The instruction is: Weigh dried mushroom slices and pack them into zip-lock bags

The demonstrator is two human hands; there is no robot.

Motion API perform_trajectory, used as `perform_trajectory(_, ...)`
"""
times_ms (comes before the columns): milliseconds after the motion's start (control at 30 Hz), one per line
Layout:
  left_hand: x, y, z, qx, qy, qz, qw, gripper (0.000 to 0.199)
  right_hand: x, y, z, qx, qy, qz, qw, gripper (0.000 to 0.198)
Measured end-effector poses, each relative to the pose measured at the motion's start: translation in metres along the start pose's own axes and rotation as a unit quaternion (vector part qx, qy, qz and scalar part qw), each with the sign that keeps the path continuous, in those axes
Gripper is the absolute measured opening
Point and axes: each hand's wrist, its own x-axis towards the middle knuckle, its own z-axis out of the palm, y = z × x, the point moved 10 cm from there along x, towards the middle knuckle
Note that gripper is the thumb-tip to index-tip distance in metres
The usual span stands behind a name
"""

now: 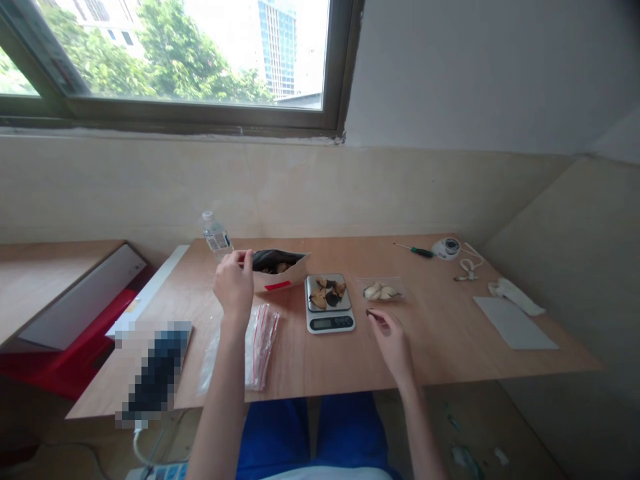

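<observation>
Midway between near and far edges of the surface [435,347], the scale [345,323] carries dried brown pieces [319,298]; step looks like weighing. Right hand [391,340] pinches a dark piece [369,312] just right of the scale. Left hand [234,283] looks closed on the pouch [265,281], nearer the far edge; adding the piece calls for a short leftward reach, light release

A screwdriver [421,253] with green handle lies just beside a white camera [446,249]. Below the window [200,60] stands a clear bottle [217,236].
</observation>
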Motion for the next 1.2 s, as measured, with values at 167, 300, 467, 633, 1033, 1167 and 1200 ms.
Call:
perform_trajectory(167,0.016,0.005,0.006,-0.133,0.064,0.032,0.988,0.041,-0.017,0.051,-0.003,-0.061,0.014,-0.003,0.998,0.026)
perform_trajectory(300,-0.014,0.002,0.008,-0.164,0.073,0.074,0.981,0.050,-0.027,0.068,-0.005,-0.123,0.040,-0.044,0.991,0.028)
perform_trajectory(467,-0.077,-0.036,0.023,-0.125,-0.003,0.034,0.992,0.038,-0.035,0.070,-0.005,-0.193,0.076,-0.095,0.974,0.028)
perform_trajectory(633,-0.129,-0.063,0.037,-0.107,-0.092,0.033,0.990,0.033,-0.040,0.051,-0.013,-0.234,0.135,-0.075,0.960,0.025)
perform_trajectory(1033,-0.154,-0.119,0.052,-0.058,-0.176,-0.040,0.982,0.031,-0.064,-0.027,0.063,0.062,-0.029,-0.028,0.997,0.024)
perform_trajectory(1167,-0.154,-0.090,0.040,-0.084,-0.162,-0.039,0.982,0.030,-0.083,-0.065,0.117,0.190,-0.155,0.041,0.969,0.022)
perform_trajectory(1200,-0.156,-0.079,0.039,-0.100,-0.164,-0.031,0.981,0.028,-0.085,-0.075,0.129,0.219,-0.177,0.056,0.958,0.023)
